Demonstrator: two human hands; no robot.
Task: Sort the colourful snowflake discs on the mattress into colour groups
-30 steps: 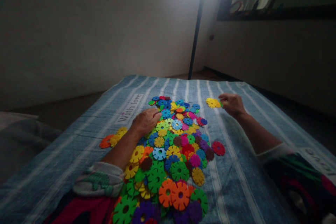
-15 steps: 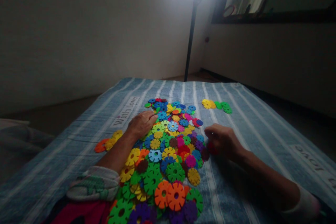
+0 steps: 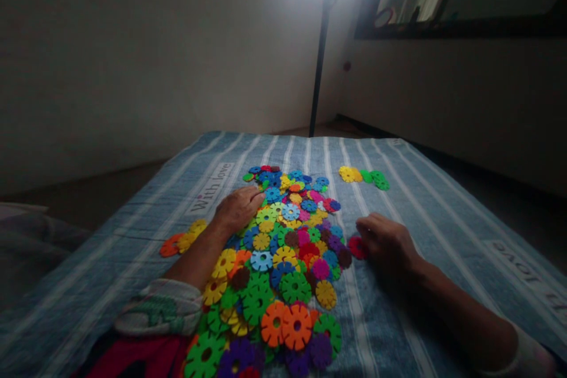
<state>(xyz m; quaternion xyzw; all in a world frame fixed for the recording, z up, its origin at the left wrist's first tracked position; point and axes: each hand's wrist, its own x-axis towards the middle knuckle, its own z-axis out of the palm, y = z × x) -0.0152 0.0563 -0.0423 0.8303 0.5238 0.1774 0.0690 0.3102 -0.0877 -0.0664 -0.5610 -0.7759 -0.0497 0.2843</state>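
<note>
A long heap of colourful notched plastic discs point(image 3: 296, 287) lies on the striped cloth in front of me. Along its left edge rests my left hand point(image 3: 240, 208), fingers pressed together and bent down over the discs; what is under the fingertips is hidden. My right hand point(image 3: 386, 240) is closed just right of the heap, thumb and fingers drawn together, and anything inside is out of sight. A red disc point(image 3: 357, 247) lies on the cloth beside it, partly covered by the hand. A brown disc point(image 3: 344, 258) sits nearby at the heap's edge.
Joined yellow discs point(image 3: 348, 174) and green discs point(image 3: 380, 180) form a short row at the far right. Orange discs point(image 3: 170, 245) and yellow ones point(image 3: 193, 235) lie left of my left forearm. Beyond the cloth-covered surface point(image 3: 447, 218) stands a dark pole point(image 3: 319, 71) with a bright light.
My right hand has shifted slightly right, away from the heap, uncovering more of the red disc. My left hand stays in place.
</note>
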